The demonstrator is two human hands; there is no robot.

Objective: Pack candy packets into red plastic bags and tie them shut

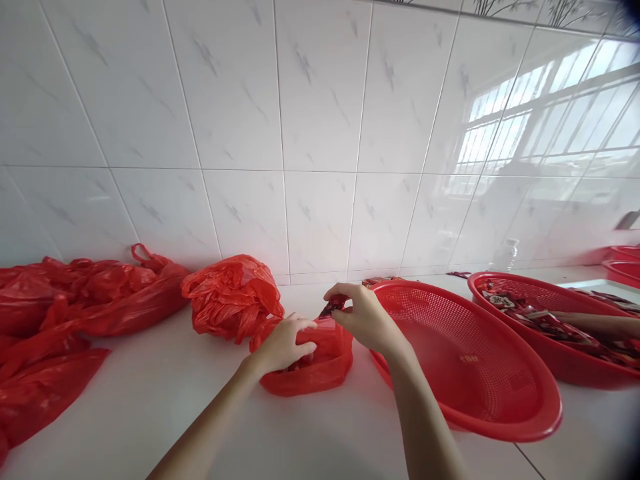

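My right hand (363, 317) pinches a small dark red packet (333, 305) above the right back rim of an open red plastic bag (310, 381). Over the bag's left side lies my left hand (289, 341), its thumb and fingers apart, with no object visible in it. Some dark red contents show inside the bag below the left thumb, partly hidden. Right beside my right forearm stands a large red perforated basket (470, 353), tilted, with its bare inner wall showing.
A crumpled heap of red bags (233, 297) sits behind my left hand. Filled red bags (100, 293) lie at far left. At right, another person's arm (600, 325) reaches into a red basket (545, 360) of packets. The tiled wall (320, 220) bounds the back.
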